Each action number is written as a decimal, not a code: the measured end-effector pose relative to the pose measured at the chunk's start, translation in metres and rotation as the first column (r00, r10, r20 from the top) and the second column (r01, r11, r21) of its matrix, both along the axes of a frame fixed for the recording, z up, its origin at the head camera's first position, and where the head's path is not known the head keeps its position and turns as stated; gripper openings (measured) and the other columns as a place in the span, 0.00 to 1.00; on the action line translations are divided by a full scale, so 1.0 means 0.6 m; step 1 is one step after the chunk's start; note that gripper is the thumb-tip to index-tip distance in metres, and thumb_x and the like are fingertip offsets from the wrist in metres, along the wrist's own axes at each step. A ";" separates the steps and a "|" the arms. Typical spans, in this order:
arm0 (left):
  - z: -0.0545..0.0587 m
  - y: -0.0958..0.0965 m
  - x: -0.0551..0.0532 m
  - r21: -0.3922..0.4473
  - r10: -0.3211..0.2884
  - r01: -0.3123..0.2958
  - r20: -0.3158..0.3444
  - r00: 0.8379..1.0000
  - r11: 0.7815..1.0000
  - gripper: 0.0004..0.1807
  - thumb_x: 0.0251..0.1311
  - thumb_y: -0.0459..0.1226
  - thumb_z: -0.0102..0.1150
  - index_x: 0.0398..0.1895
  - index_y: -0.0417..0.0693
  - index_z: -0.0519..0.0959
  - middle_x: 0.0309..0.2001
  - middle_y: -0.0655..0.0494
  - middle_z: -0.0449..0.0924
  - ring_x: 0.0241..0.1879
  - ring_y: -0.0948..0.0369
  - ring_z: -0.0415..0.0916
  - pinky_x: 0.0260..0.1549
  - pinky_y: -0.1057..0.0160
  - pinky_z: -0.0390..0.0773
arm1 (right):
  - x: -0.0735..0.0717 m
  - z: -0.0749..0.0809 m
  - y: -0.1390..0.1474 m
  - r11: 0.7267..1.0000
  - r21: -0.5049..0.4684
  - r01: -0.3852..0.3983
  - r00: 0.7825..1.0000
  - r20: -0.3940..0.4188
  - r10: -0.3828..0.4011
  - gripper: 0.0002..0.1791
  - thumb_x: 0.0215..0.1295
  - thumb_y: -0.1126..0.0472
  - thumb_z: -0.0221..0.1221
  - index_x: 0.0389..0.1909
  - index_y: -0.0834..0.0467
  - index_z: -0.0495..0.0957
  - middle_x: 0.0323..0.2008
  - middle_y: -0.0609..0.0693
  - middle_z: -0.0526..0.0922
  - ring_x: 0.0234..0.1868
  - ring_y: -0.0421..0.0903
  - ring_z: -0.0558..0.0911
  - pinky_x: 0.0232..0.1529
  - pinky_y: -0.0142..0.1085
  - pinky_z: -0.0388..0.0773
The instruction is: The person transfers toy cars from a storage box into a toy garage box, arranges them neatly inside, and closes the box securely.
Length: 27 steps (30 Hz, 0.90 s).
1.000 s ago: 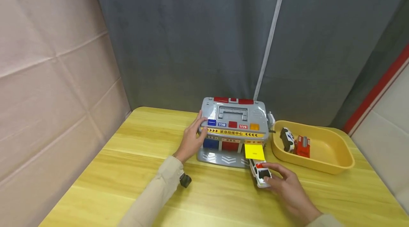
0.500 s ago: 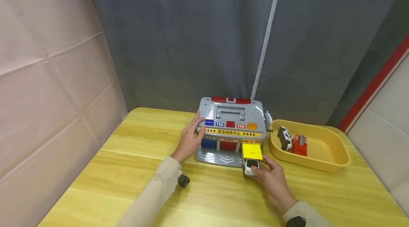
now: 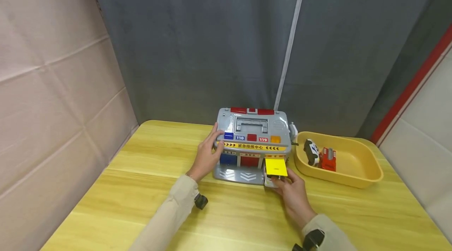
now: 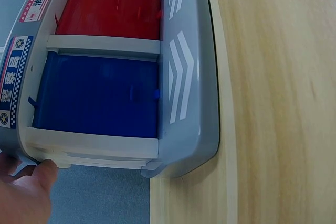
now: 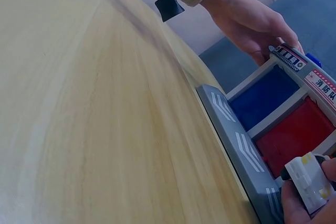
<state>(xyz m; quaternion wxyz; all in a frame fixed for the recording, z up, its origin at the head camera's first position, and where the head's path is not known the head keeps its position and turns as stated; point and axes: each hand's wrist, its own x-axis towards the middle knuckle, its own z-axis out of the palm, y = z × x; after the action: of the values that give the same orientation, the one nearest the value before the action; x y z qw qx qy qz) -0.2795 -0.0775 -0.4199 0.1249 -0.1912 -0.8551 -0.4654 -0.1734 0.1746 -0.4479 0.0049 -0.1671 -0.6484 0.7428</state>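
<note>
And here's the white toy car [image 3: 269, 182], tucked beneath the raised yellow door [image 3: 276, 167] at the front of the grey toy station [image 3: 252, 147], about five o'clock from the station's middle, its near end poking out. The right hand [image 3: 294, 195] is on it from four o'clock, thumb and fingers pinching the car's body, clear as day in the right wrist view! Left of the yellow door, the red door [image 3: 249, 161] and then the blue door [image 3: 228, 159], both down. Over at nine o'clock, the left hand [image 3: 205, 159] rests against the station's end, thumb and forefinger spread apart, the other fingers partly hidden. Out to three o'clock sits the yellow tray [image 3: 353, 181], holding a black-and-white toy car [image 3: 311, 153] with a red toy vehicle [image 3: 329, 159] at its four o'clock. Wooden table [image 3: 229, 219] underneath it all, dark grey curtain [image 3: 197, 47] up at twelve!
</note>
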 end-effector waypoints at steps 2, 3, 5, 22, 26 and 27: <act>0.001 0.000 0.001 0.000 -0.002 0.002 0.013 1.000 1.000 0.19 0.74 0.43 0.48 0.65 0.56 0.73 0.81 0.61 0.49 0.79 0.54 0.53 0.77 0.50 0.58 | -0.001 -0.001 0.001 1.000 -0.001 0.006 1.000 0.005 -0.006 0.35 0.66 0.76 0.52 0.75 0.61 0.60 0.74 0.62 0.62 0.52 0.35 0.77 0.48 0.25 0.84; 0.001 0.000 0.001 0.002 -0.004 0.004 0.017 1.000 1.000 0.19 0.74 0.44 0.47 0.65 0.56 0.73 0.81 0.62 0.49 0.79 0.54 0.53 0.77 0.50 0.58 | -0.002 -0.001 0.001 1.000 -0.001 0.007 1.000 0.009 -0.007 0.35 0.66 0.76 0.52 0.75 0.60 0.60 0.74 0.62 0.62 0.51 0.34 0.77 0.48 0.25 0.84; 0.002 -0.001 0.001 0.001 -0.005 0.005 0.025 1.000 1.000 0.19 0.75 0.44 0.47 0.66 0.57 0.72 0.81 0.64 0.48 0.79 0.55 0.53 0.77 0.51 0.58 | -0.003 -0.001 0.003 1.000 -0.011 0.005 1.000 0.007 -0.005 0.36 0.66 0.76 0.53 0.76 0.61 0.60 0.74 0.62 0.62 0.51 0.35 0.78 0.48 0.26 0.84; 0.003 0.000 0.001 0.020 -0.009 0.009 0.006 1.000 1.000 0.19 0.75 0.44 0.47 0.65 0.57 0.73 0.81 0.58 0.49 0.79 0.51 0.52 0.77 0.47 0.56 | -0.004 -0.005 0.016 0.999 -0.050 -0.017 1.000 -0.005 0.016 0.34 0.65 0.78 0.50 0.74 0.69 0.58 0.67 0.68 0.69 0.46 0.36 0.82 0.53 0.31 0.85; 0.003 0.000 0.002 0.021 -0.007 0.007 0.005 1.000 1.000 0.19 0.75 0.44 0.47 0.66 0.56 0.73 0.81 0.56 0.50 0.79 0.51 0.53 0.77 0.47 0.56 | -0.004 -0.008 0.016 0.998 -0.054 -0.033 0.999 -0.009 0.033 0.33 0.67 0.78 0.48 0.74 0.69 0.57 0.71 0.72 0.62 0.50 0.38 0.81 0.57 0.35 0.84; 0.003 0.000 0.002 0.021 -0.006 0.005 0.006 1.000 1.000 0.19 0.75 0.44 0.47 0.65 0.56 0.73 0.81 0.55 0.50 0.79 0.51 0.53 0.77 0.47 0.56 | -0.004 -0.008 0.016 0.998 -0.052 -0.036 0.999 -0.009 0.035 0.33 0.67 0.78 0.48 0.74 0.69 0.57 0.72 0.72 0.62 0.50 0.38 0.81 0.57 0.35 0.83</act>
<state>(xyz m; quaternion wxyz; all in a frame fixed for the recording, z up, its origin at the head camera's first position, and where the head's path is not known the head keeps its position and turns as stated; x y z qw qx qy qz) -0.2782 -0.0776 -0.4181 0.1232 -0.1909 -0.8500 -0.4753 -0.1759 0.1844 -0.4528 -0.0100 -0.1527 -0.6315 0.7601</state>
